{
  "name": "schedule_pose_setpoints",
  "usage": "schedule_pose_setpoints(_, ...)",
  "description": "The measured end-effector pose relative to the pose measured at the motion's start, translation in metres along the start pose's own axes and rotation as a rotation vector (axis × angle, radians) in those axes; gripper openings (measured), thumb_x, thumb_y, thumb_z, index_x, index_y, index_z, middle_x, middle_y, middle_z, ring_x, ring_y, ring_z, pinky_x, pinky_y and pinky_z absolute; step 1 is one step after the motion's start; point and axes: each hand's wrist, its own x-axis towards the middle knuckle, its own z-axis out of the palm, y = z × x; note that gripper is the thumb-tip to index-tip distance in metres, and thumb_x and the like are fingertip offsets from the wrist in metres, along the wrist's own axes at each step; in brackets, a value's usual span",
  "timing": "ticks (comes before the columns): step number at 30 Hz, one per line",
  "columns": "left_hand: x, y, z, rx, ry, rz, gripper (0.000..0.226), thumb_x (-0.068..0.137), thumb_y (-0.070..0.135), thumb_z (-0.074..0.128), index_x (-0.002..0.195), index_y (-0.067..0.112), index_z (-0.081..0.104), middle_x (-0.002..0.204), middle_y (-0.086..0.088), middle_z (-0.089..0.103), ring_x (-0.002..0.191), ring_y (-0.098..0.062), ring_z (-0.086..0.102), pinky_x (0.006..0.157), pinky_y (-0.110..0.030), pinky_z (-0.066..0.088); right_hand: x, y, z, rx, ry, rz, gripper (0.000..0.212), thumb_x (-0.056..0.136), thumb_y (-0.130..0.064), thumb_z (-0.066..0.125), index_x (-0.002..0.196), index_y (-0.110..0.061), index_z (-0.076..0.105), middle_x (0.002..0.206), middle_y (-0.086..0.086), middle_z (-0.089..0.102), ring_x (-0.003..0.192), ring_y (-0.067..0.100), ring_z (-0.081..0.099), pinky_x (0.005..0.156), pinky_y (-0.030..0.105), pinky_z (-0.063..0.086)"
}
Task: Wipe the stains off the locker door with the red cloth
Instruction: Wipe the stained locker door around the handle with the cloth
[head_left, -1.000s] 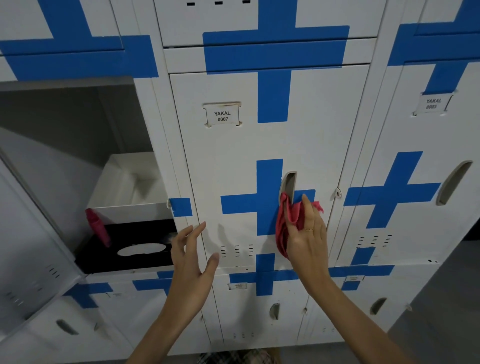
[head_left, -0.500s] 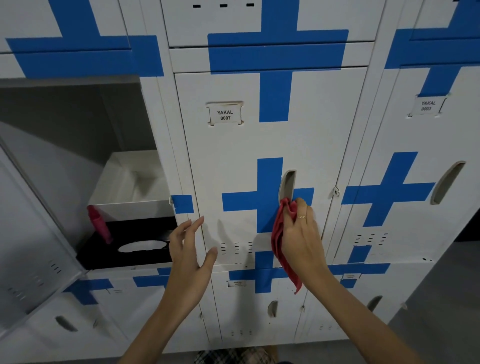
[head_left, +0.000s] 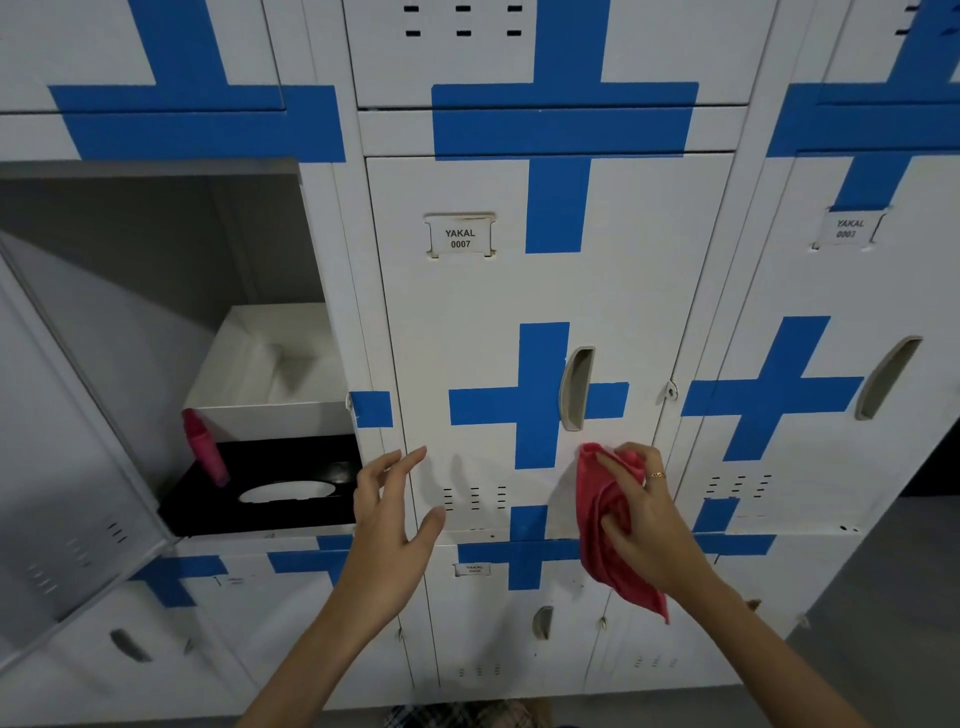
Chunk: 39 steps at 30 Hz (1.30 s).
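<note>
The white locker door (head_left: 467, 322), labelled YAKAL 0007, carries blue tape crosses and a recessed handle (head_left: 575, 388). My right hand (head_left: 649, 514) grips the red cloth (head_left: 602, 535) against the door's lower right part, just below the handle. Part of the cloth hangs down past the door's bottom edge. My left hand (head_left: 389, 525) hovers with fingers spread near the door's lower left edge, beside the vent slots. No stain is plain to see on the door.
The locker to the left stands open, its door (head_left: 57, 467) swung toward me. Inside are a white box (head_left: 270, 374), a black tissue box (head_left: 270, 488) and a pink bottle (head_left: 205, 447). More shut lockers lie right and below.
My right hand has dragged the red cloth downward from the handle to below it. My left hand stays near the door's lower left.
</note>
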Motion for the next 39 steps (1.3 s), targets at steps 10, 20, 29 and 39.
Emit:
schedule_pose_setpoints(10,0.003,-0.004,0.002,-0.015,-0.001,-0.032,0.057,0.090,0.020,0.062,0.138,0.036,0.035,0.148,0.005,0.025,0.139,-0.016,0.028,0.111,-0.037,0.034,0.041,-0.050,-0.042,0.135,0.720,-0.037,0.063,0.085,-0.004,0.066,0.142,-0.008,0.043,0.134,0.018,0.033,0.125,0.011,0.032,0.103,0.027,0.042)
schedule_pose_setpoints(20,0.003,-0.009,0.004,-0.017,-0.022,-0.053,0.056,0.090,0.019,0.062,0.137,0.037,0.035,0.146,0.005,0.025,0.138,-0.016,0.029,0.112,-0.038,0.033,0.065,-0.016,0.006,-0.421,0.485,-0.214,0.053,0.094,-0.032,0.049,0.140,-0.006,0.046,0.158,0.011,0.020,0.148,0.034,0.009,0.118,0.058,0.007)
schedule_pose_setpoints(29,0.009,-0.011,0.004,0.037,0.014,0.007,0.058,0.090,0.019,0.062,0.139,0.034,0.034,0.148,0.010,0.024,0.133,-0.003,0.024,0.113,-0.036,0.032,0.034,-0.011,0.060,-0.401,0.362,0.002,0.064,0.094,-0.024,0.055,0.148,-0.001,0.029,0.161,0.016,0.002,0.148,0.035,-0.001,0.117,0.059,0.010)
schedule_pose_setpoints(39,0.013,-0.017,-0.010,0.117,0.076,0.065,0.075,0.092,0.018,0.060,0.150,0.032,0.015,0.159,0.017,-0.005,0.148,-0.008,0.001,0.119,-0.044,0.025,0.020,-0.046,0.124,-0.302,0.254,0.097,0.083,0.094,-0.055,0.043,0.151,0.000,0.018,0.161,0.011,-0.010,0.149,0.030,-0.003,0.120,0.043,-0.007)
